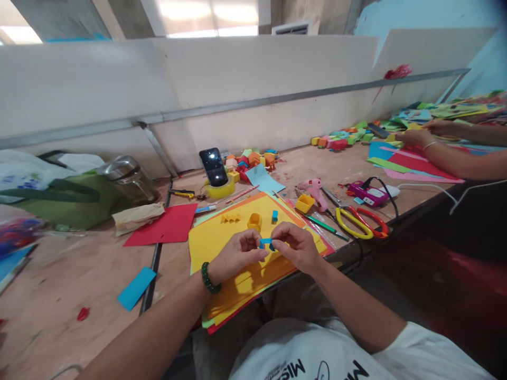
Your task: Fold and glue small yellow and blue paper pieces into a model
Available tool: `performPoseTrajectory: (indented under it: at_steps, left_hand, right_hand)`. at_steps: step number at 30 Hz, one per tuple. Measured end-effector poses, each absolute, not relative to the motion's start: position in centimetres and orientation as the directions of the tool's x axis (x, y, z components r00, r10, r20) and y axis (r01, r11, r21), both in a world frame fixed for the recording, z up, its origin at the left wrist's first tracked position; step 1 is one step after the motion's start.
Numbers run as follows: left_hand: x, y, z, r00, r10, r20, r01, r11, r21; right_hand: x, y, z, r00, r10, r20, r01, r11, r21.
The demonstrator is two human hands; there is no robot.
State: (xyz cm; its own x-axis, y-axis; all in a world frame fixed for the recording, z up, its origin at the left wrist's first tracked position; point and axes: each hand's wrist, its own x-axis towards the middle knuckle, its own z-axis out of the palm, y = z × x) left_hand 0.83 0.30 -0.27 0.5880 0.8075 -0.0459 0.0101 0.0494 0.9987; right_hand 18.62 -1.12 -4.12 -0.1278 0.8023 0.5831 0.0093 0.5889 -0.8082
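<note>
Between my two hands is a small folded blue paper piece. My left hand, below a dark green bead bracelet, pinches its left end. The right end is pinched by my right hand. Both hands are over a stack of yellow sheets. Just beyond the fingers stands a small yellow paper cup shape, with a small blue folded piece to its right. A zigzag-folded yellow strip lies to the left on the stack.
Scissors, a pink glue gun and a green pen lie to the right. A phone leans on yellow tape behind. Red paper lies left. Another person's hands work at the far right.
</note>
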Motion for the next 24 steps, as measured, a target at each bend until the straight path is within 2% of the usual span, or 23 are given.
performPoseTrajectory:
  at_steps: [5,13,16,21,24]
  left_hand:
    - [0.57,0.47,-0.50,0.552,0.826,-0.111,-0.069,0.178,0.982]
    - [0.40,0.61,-0.77,0.529,0.842,-0.104,-0.055,0.157,0.986]
    - [0.59,0.66,-0.75,0.487,0.873,-0.027,-0.004,0.033,0.999]
    - [0.92,0.42,-0.83,0.394,0.881,0.262,0.115,-0.331,0.937]
    - [1.03,0.12,-0.96,0.393,0.857,0.332,0.198,-0.432,0.880]
  right_hand:
    - [18.68,-1.11,-3.94,-0.138,0.795,0.591,0.018,0.598,-0.801]
    - [18.65,-0.94,-4.19,-0.190,0.806,0.560,-0.004,0.570,-0.822]
    - [18.69,-0.99,-4.14,-0.157,0.790,0.593,0.048,0.606,-0.794]
    - [18.50,-1.23,-3.96,-0.091,0.623,0.777,0.294,0.763,-0.577]
    - [18.27,-1.18,-4.19,-0.106,0.575,0.811,0.343,0.787,-0.513]
